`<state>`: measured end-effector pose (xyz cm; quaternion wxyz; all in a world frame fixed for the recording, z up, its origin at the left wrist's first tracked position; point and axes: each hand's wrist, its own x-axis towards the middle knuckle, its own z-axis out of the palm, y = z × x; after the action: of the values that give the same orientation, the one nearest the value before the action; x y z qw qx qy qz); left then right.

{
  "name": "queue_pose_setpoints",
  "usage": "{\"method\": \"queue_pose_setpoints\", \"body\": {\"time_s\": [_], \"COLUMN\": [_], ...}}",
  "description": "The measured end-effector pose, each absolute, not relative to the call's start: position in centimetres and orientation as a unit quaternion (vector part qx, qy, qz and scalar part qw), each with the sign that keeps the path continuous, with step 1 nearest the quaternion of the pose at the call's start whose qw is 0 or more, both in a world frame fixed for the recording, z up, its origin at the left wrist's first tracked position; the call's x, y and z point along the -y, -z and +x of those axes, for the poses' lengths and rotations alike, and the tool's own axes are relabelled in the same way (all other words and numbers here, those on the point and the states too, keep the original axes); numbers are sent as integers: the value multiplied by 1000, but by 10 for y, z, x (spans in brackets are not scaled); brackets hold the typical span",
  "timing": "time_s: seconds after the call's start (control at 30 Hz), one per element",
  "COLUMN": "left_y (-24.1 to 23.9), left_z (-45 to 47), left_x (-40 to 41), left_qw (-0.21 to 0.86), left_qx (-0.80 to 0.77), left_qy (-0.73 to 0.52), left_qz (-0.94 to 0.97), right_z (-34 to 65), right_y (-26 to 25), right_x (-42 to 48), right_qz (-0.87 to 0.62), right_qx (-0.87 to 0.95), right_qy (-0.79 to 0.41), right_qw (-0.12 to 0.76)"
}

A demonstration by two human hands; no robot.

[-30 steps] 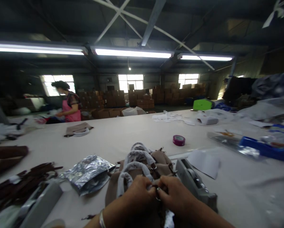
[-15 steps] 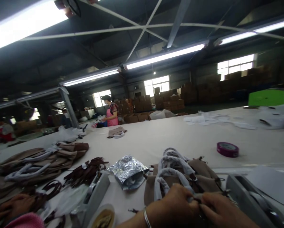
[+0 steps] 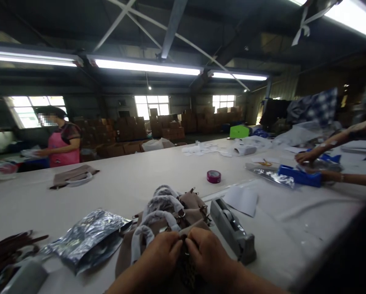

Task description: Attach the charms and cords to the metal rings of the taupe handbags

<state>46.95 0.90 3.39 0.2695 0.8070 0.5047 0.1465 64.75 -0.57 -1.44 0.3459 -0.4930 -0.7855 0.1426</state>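
Note:
Low in the middle of the head view, my left hand (image 3: 160,254) and my right hand (image 3: 213,255) pinch the top edge of a taupe handbag (image 3: 198,224), their fingertips close together. The fingers hide exactly which part they grip. Beyond them, more taupe handbags (image 3: 193,201) lie close together, their handles wrapped in whitish paper or film (image 3: 163,200). A crinkled silver foil bag (image 3: 89,237) lies to the left of my hands, its mouth partly open. On the right, a grey tape dispenser (image 3: 233,230) stands beside the handbags.
A purple tape roll (image 3: 213,177) and white paper (image 3: 242,200) lie ahead to the right. One handbag (image 3: 74,174) is farther left. At the right, a co-worker's hands (image 3: 308,157) are by a blue tape dispenser (image 3: 299,175). Another person in a pink apron (image 3: 63,147) stands across the table.
My view has swung to the right, so the scene sits farther left and the co-worker at right has come into view. My hands still grip the handbag.

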Motion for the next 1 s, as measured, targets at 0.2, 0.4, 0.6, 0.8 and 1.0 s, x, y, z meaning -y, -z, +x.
{"method": "queue_pose_setpoints", "body": {"time_s": [0.2, 0.4, 0.6, 0.8, 1.0], "left_y": [-51, -46, -34, -41, -34], "left_z": [471, 468, 467, 481, 473], "left_x": [-2, 7, -3, 6, -1], "left_qw": [244, 277, 352, 395, 432], "left_qx": [-514, -473, -536, -574, -553], "left_qy": [-104, -138, -162, -202, -221], "left_qz": [816, 825, 750, 688, 677], "right_z": [647, 647, 648, 650, 668], "right_y": [-1, -1, 8, 7, -13], "right_x": [10, 2, 4, 10, 9], "right_qz": [-492, -508, -490, -491, -387], "right_qx": [812, 781, 732, 725, 775], "right_qy": [-94, -184, -262, -265, -329], "right_qw": [301, 314, 395, 403, 377]}}
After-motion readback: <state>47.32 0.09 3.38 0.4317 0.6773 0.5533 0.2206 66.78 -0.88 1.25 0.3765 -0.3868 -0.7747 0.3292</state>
